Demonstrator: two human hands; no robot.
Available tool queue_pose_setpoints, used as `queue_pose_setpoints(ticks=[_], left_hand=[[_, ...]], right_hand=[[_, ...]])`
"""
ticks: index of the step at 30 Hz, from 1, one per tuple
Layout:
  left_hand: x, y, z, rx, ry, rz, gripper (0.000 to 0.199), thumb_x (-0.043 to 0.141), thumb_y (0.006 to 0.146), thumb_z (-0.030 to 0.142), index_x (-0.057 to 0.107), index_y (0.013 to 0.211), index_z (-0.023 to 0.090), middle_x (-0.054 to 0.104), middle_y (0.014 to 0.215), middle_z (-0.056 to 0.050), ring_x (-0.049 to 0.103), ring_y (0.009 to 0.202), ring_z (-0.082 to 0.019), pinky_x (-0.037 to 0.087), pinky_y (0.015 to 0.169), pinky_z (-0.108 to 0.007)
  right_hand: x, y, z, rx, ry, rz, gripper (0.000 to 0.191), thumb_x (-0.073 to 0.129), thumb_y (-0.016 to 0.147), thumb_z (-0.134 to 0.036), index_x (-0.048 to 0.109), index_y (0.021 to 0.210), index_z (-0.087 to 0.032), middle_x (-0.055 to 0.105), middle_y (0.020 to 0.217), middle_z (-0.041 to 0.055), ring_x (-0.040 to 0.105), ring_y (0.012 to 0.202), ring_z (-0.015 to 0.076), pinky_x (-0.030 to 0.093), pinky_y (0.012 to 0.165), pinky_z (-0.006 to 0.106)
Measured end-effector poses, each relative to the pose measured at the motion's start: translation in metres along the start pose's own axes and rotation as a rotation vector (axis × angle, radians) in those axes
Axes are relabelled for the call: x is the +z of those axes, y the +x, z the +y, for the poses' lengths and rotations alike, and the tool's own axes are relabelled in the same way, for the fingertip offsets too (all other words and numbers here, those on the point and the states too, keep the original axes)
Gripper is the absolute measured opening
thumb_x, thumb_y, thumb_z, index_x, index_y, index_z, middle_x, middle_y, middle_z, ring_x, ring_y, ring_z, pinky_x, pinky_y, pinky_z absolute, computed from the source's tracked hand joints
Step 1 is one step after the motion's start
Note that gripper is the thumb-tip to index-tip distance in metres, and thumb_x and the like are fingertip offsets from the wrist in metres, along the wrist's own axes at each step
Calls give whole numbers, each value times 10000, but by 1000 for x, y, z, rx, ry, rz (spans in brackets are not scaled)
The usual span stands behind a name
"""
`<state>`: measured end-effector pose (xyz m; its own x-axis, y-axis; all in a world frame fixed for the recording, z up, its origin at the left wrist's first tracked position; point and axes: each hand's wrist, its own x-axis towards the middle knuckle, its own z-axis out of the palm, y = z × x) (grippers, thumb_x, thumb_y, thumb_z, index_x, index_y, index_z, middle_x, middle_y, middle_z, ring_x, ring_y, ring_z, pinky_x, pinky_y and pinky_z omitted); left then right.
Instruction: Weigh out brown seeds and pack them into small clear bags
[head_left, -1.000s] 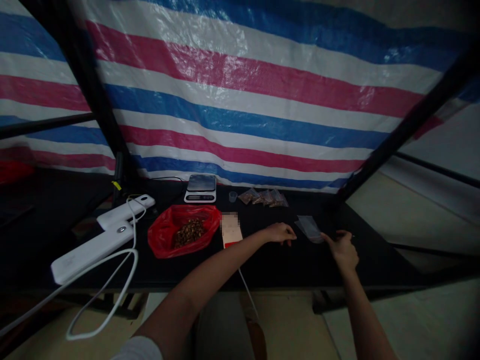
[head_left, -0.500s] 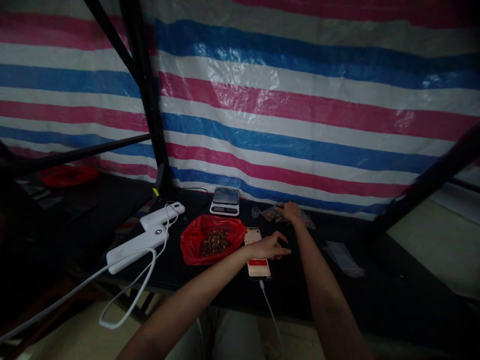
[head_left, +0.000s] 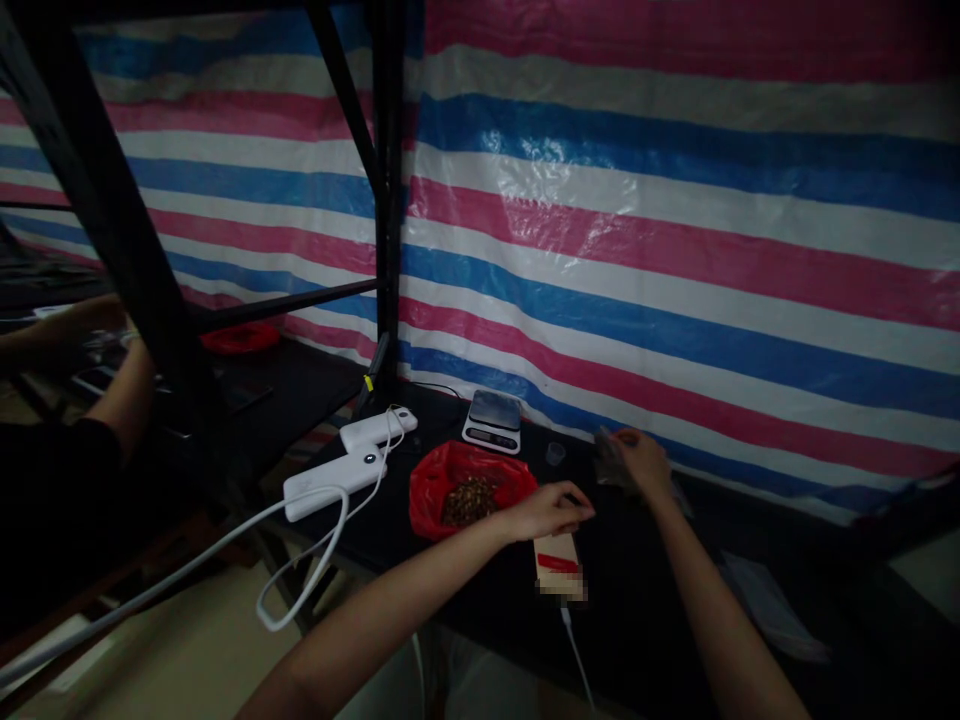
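Striped tarp [head_left: 675, 250], black table [head_left: 645, 600], left hand [head_left: 551, 512] curled empty above phone [head_left: 556, 560], right hand [head_left: 641, 465] on plastic bags [head_left: 609, 462], grip unclear

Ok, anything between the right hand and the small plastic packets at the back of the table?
Nothing visible. The right hand is touching the small plastic packets. The small clear cup stands off to their left, and the left hand is apart, nearer the phone.
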<state>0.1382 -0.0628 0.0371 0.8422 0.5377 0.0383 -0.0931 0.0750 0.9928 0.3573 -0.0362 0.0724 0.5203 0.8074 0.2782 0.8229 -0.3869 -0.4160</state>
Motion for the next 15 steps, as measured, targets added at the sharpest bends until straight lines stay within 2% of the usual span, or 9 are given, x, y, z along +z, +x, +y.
queue_pose_setpoints(ticks=[3, 6, 8, 11, 13, 15], left_hand=[[-10, 0, 10, 50, -116, 214, 304, 522, 763, 444, 466, 861, 161, 362, 523, 84, 287, 400, -26, 169, 394, -169], [-28, -5, 19, 183, -134, 376, 352, 430, 791, 524, 417, 872, 182, 392, 585, 72, 308, 410, -28, 201, 374, -151], [-41, -12, 24, 247, -80, 450, 380, 399, 790, 555, 413, 881, 187, 456, 658, 48, 383, 438, -40, 280, 370, -149], [-58, -28, 27, 289, -47, 601, 369, 461, 763, 538, 441, 866, 184, 484, 711, 35, 481, 500, -65, 403, 413, -175], [-66, -39, 28, 322, -89, 680, 351, 527, 733, 505, 468, 816, 168, 488, 710, 33, 512, 547, -74, 455, 473, -194], [-72, -49, 28, 345, -186, 710, 345, 600, 690, 463, 485, 784, 152, 507, 711, 28, 537, 609, -87, 493, 551, -220]], right_hand=[[-11, -24, -34, -201, 359, 57, 343, 502, 717, -481, 634, 792, -174, 671, 833, 88, 611, 783, 224, 435, 679, 303], [-8, -55, -73, -320, 550, 49, 298, 562, 678, -463, 629, 746, -181, 668, 748, 55, 609, 740, 210, 440, 676, 297], [2, -76, -96, -366, 595, 5, 270, 574, 679, -442, 645, 741, -190, 671, 758, 48, 610, 736, 210, 443, 645, 293], [21, -99, -123, -449, 614, -62, 218, 579, 689, -396, 668, 721, -200, 669, 743, 42, 605, 679, 197, 447, 616, 292], [33, -108, -135, -484, 628, -70, 195, 574, 701, -366, 676, 729, -201, 662, 744, 44, 600, 669, 190, 451, 613, 290], [41, -112, -142, -494, 652, -53, 196, 567, 717, -357, 681, 753, -201, 657, 771, 52, 598, 690, 189, 453, 608, 285]])
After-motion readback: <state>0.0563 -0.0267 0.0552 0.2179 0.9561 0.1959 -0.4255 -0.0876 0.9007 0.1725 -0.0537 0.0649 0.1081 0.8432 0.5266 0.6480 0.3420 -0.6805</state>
